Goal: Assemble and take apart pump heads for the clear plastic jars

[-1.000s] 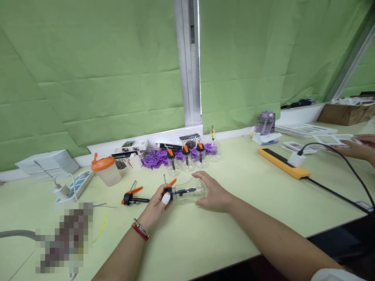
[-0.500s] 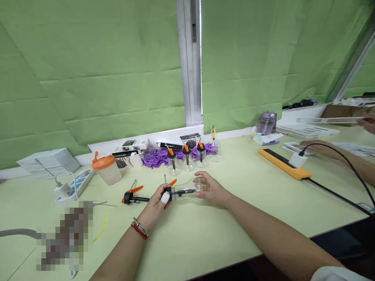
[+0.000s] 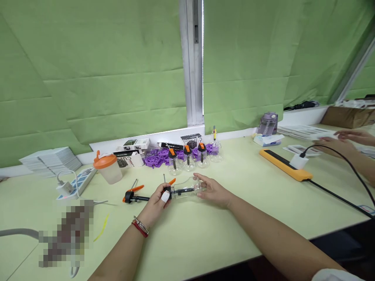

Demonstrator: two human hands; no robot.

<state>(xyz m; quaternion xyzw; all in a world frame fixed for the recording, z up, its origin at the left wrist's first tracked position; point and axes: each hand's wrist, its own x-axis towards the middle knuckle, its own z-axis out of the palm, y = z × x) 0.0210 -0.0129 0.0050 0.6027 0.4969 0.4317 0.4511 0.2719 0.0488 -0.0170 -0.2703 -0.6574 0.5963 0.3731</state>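
Observation:
A clear glass oil bottle (image 3: 190, 182) lies on its side just above the table, its black tube showing through the glass. Its black top (image 3: 167, 192), with an orange lever, is gripped by my left hand (image 3: 158, 199), one digit of which has a white wrap. My right hand (image 3: 215, 191) cups the base end of the glass, fingers curved around it. Left of the bottle, a loose black dispenser top (image 3: 129, 196) with an orange lever and a metal spout rests on the table, partly behind my left hand.
Three similar bottles (image 3: 187, 162) stand at the back beside purple plastic pieces (image 3: 155, 159) and boxes (image 3: 133, 159). An orange-lidded container (image 3: 108, 171) is left; a yellow power strip (image 3: 281, 164) with cables lies right. A co-worker's hands (image 3: 334, 144) are at white sheets, far right.
My hands keep their hold on the bottle, with only a slight shift of the right fingers. At far right, the co-worker's raised hand with a white frame has come down to the sheets.

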